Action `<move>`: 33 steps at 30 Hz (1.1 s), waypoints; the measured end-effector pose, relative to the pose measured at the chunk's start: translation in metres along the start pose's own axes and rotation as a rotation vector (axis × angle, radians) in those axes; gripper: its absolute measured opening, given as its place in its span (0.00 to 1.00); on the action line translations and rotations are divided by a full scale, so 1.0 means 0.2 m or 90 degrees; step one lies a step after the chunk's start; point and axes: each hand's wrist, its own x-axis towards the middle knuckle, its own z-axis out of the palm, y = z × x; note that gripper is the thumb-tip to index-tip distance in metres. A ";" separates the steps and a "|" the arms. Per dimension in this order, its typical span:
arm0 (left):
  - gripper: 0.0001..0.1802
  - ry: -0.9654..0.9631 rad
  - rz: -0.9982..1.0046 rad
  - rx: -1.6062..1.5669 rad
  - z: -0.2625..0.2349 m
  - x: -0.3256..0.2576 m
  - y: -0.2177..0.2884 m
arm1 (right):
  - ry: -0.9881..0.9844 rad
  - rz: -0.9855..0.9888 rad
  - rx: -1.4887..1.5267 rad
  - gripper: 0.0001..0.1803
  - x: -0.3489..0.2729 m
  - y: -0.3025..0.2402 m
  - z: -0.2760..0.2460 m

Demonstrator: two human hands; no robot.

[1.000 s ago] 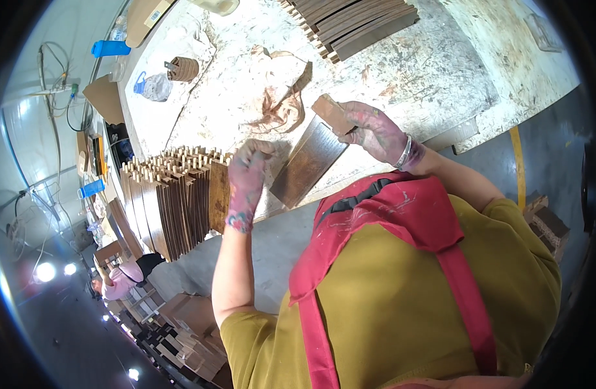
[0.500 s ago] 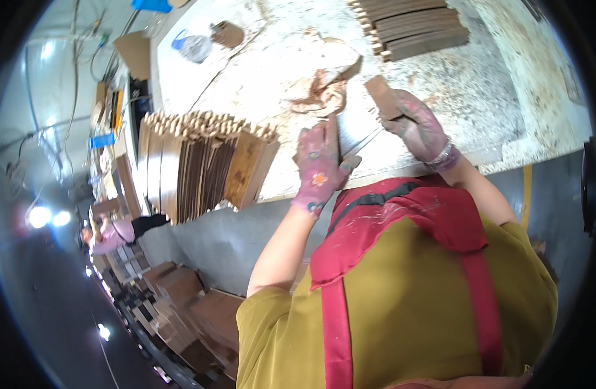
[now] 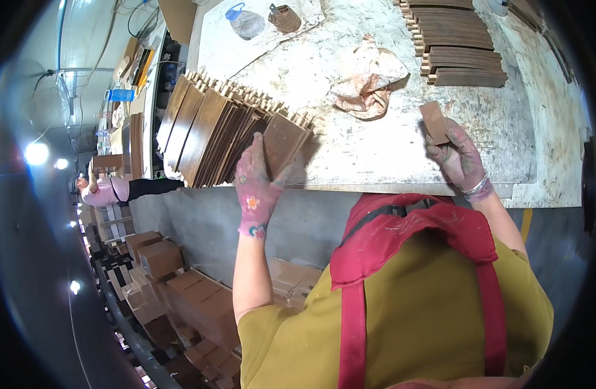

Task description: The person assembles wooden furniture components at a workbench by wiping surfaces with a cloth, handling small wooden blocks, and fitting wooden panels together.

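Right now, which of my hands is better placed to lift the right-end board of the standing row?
Likely your left hand: it is at that board. Your right hand is farther off and holds a brown block.

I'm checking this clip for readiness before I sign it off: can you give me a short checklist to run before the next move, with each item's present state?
1. Block in the right hand: ok, held up off the table.
2. Left hand at the end panel: ok, touching it.
3. Left hand's grip firm: cannot tell, its contact is partly hidden.
4. Row of panels flush: not ok, edges are staggered.
5. Cloth out of the way: ok, crumpled on the table, apart from both hands.
6. Far face of the end panel sound: cannot tell, it is hidden.
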 end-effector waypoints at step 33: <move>0.41 0.106 0.359 -0.262 0.73 0.90 1.10 | 0.256 -0.299 -0.034 0.29 -0.73 -0.29 -0.23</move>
